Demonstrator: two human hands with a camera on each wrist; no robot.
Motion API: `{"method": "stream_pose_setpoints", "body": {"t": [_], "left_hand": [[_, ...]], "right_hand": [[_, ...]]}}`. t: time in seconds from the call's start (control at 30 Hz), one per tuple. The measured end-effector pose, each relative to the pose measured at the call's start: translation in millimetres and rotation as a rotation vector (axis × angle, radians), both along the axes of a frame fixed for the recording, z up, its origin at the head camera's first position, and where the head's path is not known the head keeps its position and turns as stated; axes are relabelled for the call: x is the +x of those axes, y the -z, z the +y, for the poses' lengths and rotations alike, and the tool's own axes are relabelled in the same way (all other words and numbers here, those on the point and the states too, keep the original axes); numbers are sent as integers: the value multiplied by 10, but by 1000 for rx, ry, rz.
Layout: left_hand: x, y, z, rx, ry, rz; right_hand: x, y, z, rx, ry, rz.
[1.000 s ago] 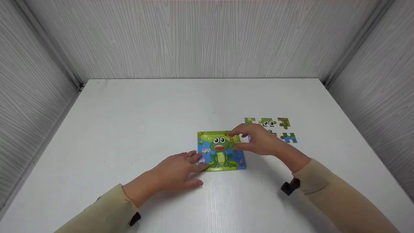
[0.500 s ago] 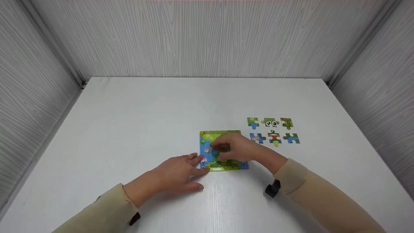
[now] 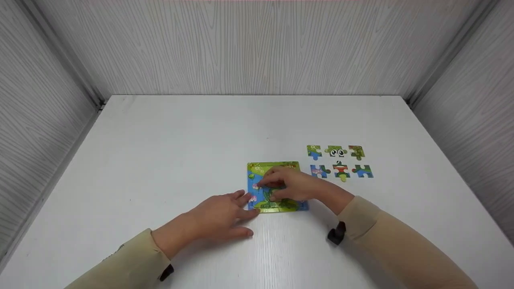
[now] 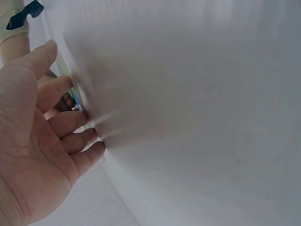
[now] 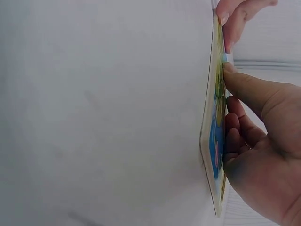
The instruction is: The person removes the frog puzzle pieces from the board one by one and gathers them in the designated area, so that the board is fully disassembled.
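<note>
A square frog puzzle (image 3: 276, 209) lies flat on the white table, its picture partly covered by my right hand (image 3: 295, 182). The right fingers bend down onto it, with the index fingertip and thumb set apart on the picture. Whether they pinch a piece is hidden. My left hand (image 3: 219, 214) rests at the puzzle's lower left corner, fingers extended and touching its edge, thumb on the table side. In the right wrist view, the puzzle (image 5: 217, 136) is seen edge-on under the right thumb and fingertips. The left fingers (image 4: 75, 162) meet the table in the left wrist view.
Several loose jigsaw pieces lie in two rows to the right of the puzzle, among them an eyes piece (image 3: 335, 151) and a mouth piece (image 3: 341, 171). Wood-grain panels (image 3: 257, 48) enclose the table (image 3: 180, 132) at the back and both sides.
My right hand has moved left and down from the puzzle's upper right onto its middle, uncovering the loose pieces. Over the last half second it barely shifts. The left hand stays put.
</note>
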State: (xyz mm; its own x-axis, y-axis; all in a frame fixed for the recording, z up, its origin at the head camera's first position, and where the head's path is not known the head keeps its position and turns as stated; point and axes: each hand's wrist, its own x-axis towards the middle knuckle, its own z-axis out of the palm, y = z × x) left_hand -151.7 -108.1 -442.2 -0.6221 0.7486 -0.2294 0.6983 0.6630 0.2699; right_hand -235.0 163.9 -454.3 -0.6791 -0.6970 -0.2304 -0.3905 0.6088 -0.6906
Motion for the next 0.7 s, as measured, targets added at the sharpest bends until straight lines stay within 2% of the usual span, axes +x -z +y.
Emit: {"method": "stream_pose_setpoints", "body": {"t": [0.7], "left_hand": [[-19, -17, 23, -12, -19, -27]], "right_hand": [[9, -21, -37, 2, 4, -15]]}}
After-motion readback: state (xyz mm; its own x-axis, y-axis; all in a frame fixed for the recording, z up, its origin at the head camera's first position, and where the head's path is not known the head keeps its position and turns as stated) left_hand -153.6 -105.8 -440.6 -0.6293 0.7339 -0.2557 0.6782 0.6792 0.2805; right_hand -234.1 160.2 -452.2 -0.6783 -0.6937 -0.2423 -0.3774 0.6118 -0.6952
